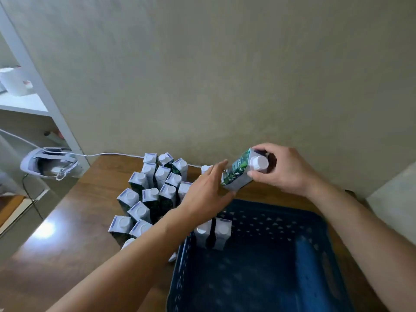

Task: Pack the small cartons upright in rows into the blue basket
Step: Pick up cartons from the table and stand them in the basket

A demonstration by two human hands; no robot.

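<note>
My right hand (283, 170) grips a small green-and-white carton (240, 174) by its capped top, tilted, above the far edge of the blue basket (310, 224). My left hand (207, 194) reaches across with straight fingers that touch the carton's lower end. Two cartons (213, 233) stand upright side by side in the basket's far left corner, partly behind my left forearm. A cluster of several upright cartons (153, 190) with white caps stands on the wooden table (74, 226) left of the basket.
A beige wall rises right behind the table. A white cable (112, 154) runs along the table's back edge. A white shelf unit (33, 104) and a grey shoe (47, 163) lie to the left, off the table.
</note>
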